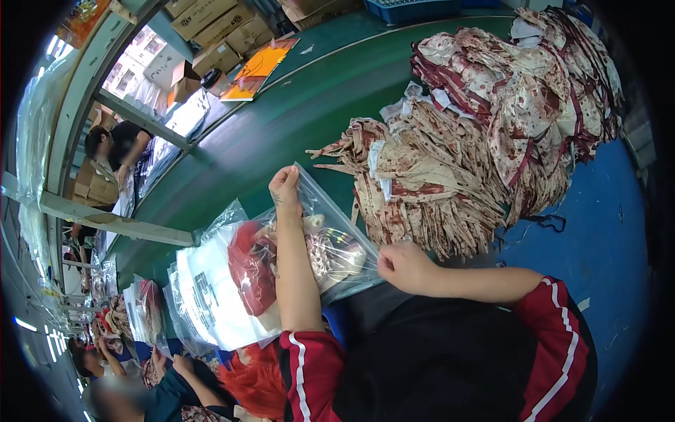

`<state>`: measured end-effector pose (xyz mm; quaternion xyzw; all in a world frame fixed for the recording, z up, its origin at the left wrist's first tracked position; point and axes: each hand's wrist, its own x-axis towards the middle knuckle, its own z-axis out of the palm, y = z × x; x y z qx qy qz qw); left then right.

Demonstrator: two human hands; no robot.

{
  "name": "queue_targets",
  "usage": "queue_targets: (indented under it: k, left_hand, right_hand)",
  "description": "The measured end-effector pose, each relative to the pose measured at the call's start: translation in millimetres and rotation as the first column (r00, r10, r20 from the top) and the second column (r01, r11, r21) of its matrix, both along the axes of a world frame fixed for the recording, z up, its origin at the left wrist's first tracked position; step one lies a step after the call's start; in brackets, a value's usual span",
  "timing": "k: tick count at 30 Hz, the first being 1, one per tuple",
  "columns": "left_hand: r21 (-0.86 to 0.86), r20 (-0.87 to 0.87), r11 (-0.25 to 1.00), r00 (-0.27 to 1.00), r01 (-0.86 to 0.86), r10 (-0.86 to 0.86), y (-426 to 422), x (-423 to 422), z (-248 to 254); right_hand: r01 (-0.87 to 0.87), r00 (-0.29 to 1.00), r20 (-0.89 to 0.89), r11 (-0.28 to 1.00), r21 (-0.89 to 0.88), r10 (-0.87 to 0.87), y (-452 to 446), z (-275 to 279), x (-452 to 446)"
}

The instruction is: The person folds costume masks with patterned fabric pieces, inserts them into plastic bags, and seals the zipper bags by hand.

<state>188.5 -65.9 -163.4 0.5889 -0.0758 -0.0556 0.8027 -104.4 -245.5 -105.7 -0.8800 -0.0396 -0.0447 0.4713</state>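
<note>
A clear plastic bag [351,243] is stretched between my two hands. My left hand [285,188] pinches one corner at its far end. My right hand [406,269] has its fingers closed at the opposite corner. Inside the bag are a red hairy or feathery piece [252,271] and red-spotted pale cloth [336,259]; my left forearm covers part of them. Under and beside the bag lie clear bags with white printed sheets [204,292]. Just beyond my hands is a pile of beige, red-stained strip cloth [422,179].
A larger heap of stained garments [520,98] lies on the green conveyor belt [295,105]. Bright red fluffy material [253,383] sits beside my left sleeve. Co-workers [155,387] are at the lower left, another person [126,151] across the belt. Cardboard boxes [211,28] stand behind a metal frame [116,224].
</note>
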Motion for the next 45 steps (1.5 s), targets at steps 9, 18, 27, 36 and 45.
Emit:
queue_targets:
  k: [9, 18, 27, 36, 45]
  left_hand:
    - [0.003, 0.022, 1.000, 1.000, -0.017, 0.017, -3, 0, 4]
    - [0.484, 0.874, 0.240, 0.477, -0.841, -0.091, -13, -59, 77]
    - [0.956, 0.105, -0.255, 0.980, -0.146, -0.168, 33, -250, 99]
    - [0.883, 0.413, -0.164, 0.893, -0.441, -0.176, 74, -132, 40]
    - [0.599, 0.801, -0.056, 0.598, -0.799, 0.035, 27, 0, 20]
  right_hand:
    - [-0.009, 0.995, 0.097, 0.995, -0.104, 0.019, 4, -41, -17]
    - [-0.032, 0.987, 0.152, 0.995, -0.091, 0.045, -5, -45, -18]
    - [-0.130, 0.982, 0.152, 0.987, 0.093, 0.115, -15, -44, -17]
    - [-0.190, 0.971, 0.167, 0.975, 0.112, 0.170, -18, -43, -19]
    - [-0.186, 0.973, 0.160, 0.974, 0.131, 0.165, -20, -44, -19]
